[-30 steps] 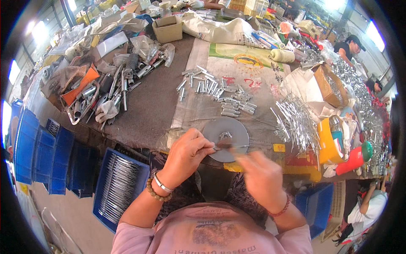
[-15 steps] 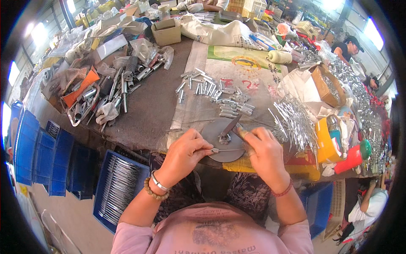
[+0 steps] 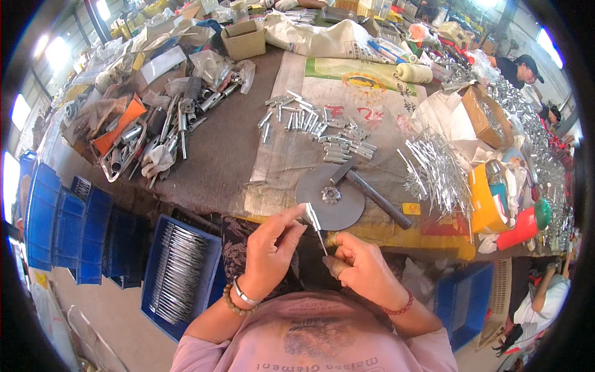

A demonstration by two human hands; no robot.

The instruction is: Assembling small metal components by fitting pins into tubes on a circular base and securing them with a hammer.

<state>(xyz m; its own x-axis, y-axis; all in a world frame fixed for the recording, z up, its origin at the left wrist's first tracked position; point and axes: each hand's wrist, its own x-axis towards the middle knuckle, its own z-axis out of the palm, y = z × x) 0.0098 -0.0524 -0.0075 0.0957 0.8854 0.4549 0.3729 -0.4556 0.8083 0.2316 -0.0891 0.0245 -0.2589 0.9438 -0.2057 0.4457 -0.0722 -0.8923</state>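
Over the table's front edge I hold a thin metal rod with a thicker silver sleeve [image 3: 312, 218] on its upper end. My left hand [image 3: 273, 251] has its thumb and index fingertip at the sleeve. Lower down, my right hand [image 3: 359, 263] is closed on the rod's thin end. Just beyond my hands is a round grey metal disc [image 3: 310, 186] with a small knobbly piece [image 3: 331, 194] at its centre. A hammer [image 3: 378, 198] rests with its head on the disc and its dark handle slanting right, untouched by either hand.
Short silver tubes [image 3: 334, 149] are spread beyond the disc. Thin rods [image 3: 434, 173] lie piled at right, by a yellow container [image 3: 486, 192] and a red bottle [image 3: 517, 232]. Mixed metal parts [image 3: 167, 130] heap up at left. A blue crate [image 3: 214, 273] of rods stands lower left.
My right hand has let go of the hammer, which now lies on the disc and table. Both hands have drawn back toward me, lifting the rod off the disc, and the right now grips its thin end.
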